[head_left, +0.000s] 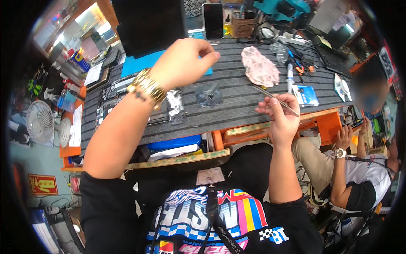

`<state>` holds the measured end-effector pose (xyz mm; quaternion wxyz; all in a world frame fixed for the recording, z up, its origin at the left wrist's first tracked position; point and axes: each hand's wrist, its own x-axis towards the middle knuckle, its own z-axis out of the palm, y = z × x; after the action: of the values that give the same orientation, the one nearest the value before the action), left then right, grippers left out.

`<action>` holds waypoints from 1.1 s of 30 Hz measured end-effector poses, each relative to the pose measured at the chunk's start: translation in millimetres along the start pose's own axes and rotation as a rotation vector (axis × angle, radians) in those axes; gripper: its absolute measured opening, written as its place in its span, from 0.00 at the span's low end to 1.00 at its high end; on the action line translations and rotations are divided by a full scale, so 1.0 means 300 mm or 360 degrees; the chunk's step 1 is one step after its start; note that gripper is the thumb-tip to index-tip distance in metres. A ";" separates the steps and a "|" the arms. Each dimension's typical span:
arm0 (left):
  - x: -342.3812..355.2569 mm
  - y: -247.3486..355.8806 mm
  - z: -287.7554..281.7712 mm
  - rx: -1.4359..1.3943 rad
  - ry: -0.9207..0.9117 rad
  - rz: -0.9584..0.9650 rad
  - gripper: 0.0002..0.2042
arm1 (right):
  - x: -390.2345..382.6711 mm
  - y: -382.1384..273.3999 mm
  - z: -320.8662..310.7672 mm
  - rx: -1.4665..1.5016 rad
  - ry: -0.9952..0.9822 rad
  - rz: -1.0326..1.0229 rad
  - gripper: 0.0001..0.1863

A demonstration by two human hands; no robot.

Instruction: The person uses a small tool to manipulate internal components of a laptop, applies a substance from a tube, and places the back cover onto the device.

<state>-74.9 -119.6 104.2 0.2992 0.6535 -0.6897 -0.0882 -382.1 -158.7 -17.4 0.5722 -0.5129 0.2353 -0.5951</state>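
Note:
My right hand (pixel 282 112) is closed around a pair of thin metal tweezers (pixel 270 95), held slanting over the front of the striped grey mat (pixel 228 78). My left hand (pixel 186 61), with a gold bracelet at its wrist, hovers over the middle of the mat. Its fingers are loosely bent, thumb and forefinger apart, and nothing shows between them. Below it lies a clear plastic bag (pixel 208 95) with a small dark part. My left forearm partly covers an opened device, seemingly a laptop, with bare inner parts (pixel 111 111). Right of the left hand is a stained pink cloth (pixel 259 67).
A dark screen (pixel 148 27) and a blue sheet (pixel 137 65) lie behind my left arm. A phone (pixel 213 21) stands at the back. A white tube (pixel 290 76), blue packet (pixel 306 95) and cables are to the right. A co-worker (pixel 359 169) sits at far right.

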 end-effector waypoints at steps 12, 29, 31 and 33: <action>-0.371 -0.308 -0.027 -0.0319 0.0497 -0.0193 0.11 | -0.056 0.100 0.279 -0.0194 -0.0861 0.0524 0.11; -0.419 -0.327 0.028 -0.0110 0.0510 0.0215 0.04 | -0.052 0.137 0.339 -0.1025 -0.1125 -0.0189 0.07; -0.419 -0.328 0.030 -0.0117 0.0514 0.0208 0.04 | -0.058 0.145 0.341 -0.1026 -0.1051 -0.0113 0.07; -0.419 -0.328 0.029 -0.0130 0.0511 0.0183 0.04 | -0.063 0.153 0.338 -0.0918 -0.0964 -0.0072 0.07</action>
<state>-0.3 -15.0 9.4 0.4364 0.6059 -0.6652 0.0065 -276.3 -120.8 -26.9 0.4351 -0.8091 0.2021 -0.3394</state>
